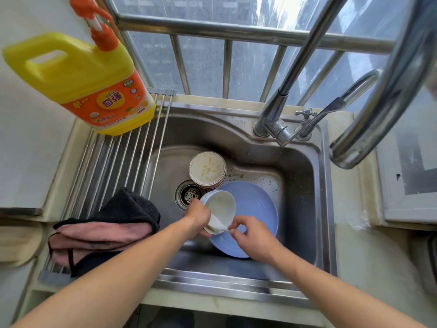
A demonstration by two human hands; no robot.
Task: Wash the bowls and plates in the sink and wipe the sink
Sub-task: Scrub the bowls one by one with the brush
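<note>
Left hand grips the tilted white bowl over the blue plate at the sink's front edge, mouth facing the back, right hand pinching its base, so both are equally near.

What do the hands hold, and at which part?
Both hold the white bowl: left hand grips its side, right hand pinches its base.

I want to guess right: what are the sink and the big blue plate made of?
The sink looks like brushed stainless steel: grey, with soft reflections. The blue plate looks like matte plastic, perhaps melamine: evenly coloured with little shine, though glazed ceramic can't be ruled out.
</note>
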